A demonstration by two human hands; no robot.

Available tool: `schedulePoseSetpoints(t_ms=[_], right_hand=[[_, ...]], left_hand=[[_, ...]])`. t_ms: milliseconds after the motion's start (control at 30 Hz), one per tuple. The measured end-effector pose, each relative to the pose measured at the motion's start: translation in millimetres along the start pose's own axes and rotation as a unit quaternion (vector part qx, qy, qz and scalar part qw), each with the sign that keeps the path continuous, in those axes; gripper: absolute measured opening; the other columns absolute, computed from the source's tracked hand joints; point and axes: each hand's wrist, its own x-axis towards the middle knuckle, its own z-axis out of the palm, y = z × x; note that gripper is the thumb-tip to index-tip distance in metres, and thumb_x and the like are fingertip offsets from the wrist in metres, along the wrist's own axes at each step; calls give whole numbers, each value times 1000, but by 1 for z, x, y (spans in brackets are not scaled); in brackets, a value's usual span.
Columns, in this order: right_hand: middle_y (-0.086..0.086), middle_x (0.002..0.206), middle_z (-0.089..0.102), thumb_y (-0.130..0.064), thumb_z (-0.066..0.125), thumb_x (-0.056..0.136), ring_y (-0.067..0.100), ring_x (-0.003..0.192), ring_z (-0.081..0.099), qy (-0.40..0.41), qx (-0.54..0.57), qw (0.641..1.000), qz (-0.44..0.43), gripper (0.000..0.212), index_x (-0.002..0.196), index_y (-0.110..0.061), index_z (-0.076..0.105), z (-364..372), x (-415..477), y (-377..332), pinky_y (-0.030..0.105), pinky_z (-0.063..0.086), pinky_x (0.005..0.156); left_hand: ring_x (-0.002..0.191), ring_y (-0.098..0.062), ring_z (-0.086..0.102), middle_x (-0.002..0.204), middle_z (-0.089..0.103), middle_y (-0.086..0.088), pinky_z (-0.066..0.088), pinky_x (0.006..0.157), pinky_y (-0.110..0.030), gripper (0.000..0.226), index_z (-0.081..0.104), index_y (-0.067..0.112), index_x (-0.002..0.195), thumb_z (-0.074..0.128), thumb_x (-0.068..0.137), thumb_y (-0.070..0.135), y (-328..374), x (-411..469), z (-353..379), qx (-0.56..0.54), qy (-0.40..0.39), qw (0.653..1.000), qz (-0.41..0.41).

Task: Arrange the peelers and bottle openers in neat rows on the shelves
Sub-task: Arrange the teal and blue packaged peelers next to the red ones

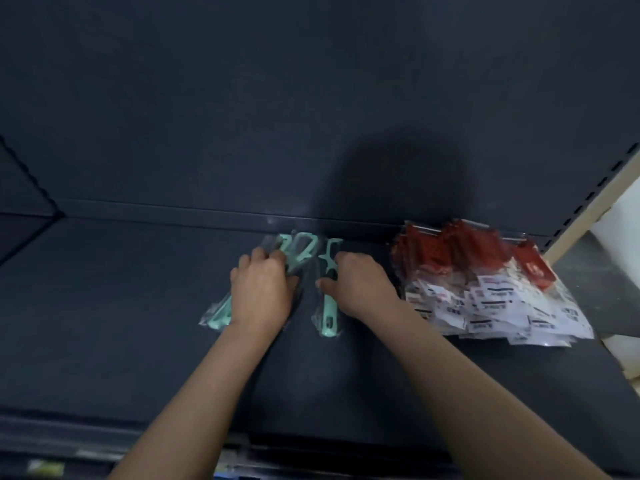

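On the dark shelf (138, 306) toward twelve o'clock, left hand (261, 292) and right hand (360, 289) curl fingers round mint-green plastic peelers (327, 306), likely light, stiff, slippery in clear sleeves (206, 318); grip mid-handle.

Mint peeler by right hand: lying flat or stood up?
Lying flat: mint peeler lies lengthwise on the shelf, right hand gripping it.

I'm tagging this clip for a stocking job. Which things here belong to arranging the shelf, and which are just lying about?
Job:
- shelf
- green peelers, held by the left hand
- lone peeler, gripped by the right hand
- red packs, heaped at right

Lying about:
- white box, past the shelf's right end
- blurred label, on the front rail
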Motion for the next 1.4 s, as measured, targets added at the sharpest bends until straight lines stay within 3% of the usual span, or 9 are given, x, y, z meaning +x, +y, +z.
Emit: schedulePoseSetpoints(t_ms=[167,267,433,567,700,800,967,1233,1400], right_hand=[[18,115,58,-29,61,87,35,105,56,-11,10,998,69,37,112,-4,50,16,-2,-12,31,37,71],[20,118,57,-16,55,88,37,107,56,4,26,995,101,31,116,-3,47,19,-4,-16,32,40,73],[21,115,57,-12,56,87,37,104,57,33,5,990,134,31,115,-3,46,16,-9,-14,33,39,70],[22,119,56,-8,51,89,37,109,57,65,-39,983,165,31,119,-1,46,9,-10,-7,38,47,83],[21,121,56,-9,49,91,36,111,57,67,-80,978,181,33,123,0,49,9,-11,-2,37,48,87],[21,120,56,-5,45,91,34,109,58,65,-105,977,172,30,120,-1,53,8,-12,0,37,48,86],[23,122,53,0,43,89,32,109,57,60,-136,975,165,32,120,-1,54,6,-14,4,34,47,86],[19,120,50,1,44,87,34,110,50,88,-124,980,126,33,118,-1,56,5,-13,7,38,46,85],[17,110,60,-19,53,91,35,103,57,74,-14,995,58,20,105,-6,59,8,-5,3,35,46,81]], left_hand=[[102,-27,47,108,57,-9,38,80,-32,15,59,10,102,57,87,11,-10,6,6,42,1,998,40],[101,-27,51,107,59,-10,40,74,-33,13,60,8,100,56,87,7,-11,8,6,28,-4,999,45],[91,-30,56,100,59,-13,34,62,-32,10,58,4,92,50,89,5,-9,11,1,-18,5,999,37],[88,-33,53,96,57,-14,32,62,-34,12,56,2,88,48,87,10,-3,10,-3,-80,29,995,45],[82,-32,49,85,51,-12,30,63,-34,9,49,6,79,47,86,11,5,10,-6,-129,40,990,50],[70,-23,39,77,45,-6,27,62,-33,13,43,9,74,47,86,12,8,11,-7,-149,49,986,60],[68,-20,38,80,50,-10,23,60,-28,12,44,9,75,46,87,10,11,17,-2,-151,28,985,74],[89,-36,54,101,58,-21,29,66,-31,13,55,0,93,47,89,9,14,23,4,-123,-12,989,76],[89,-36,57,91,67,-18,40,72,-38,14,64,1,93,52,85,4,13,21,2,-168,-6,982,82]])
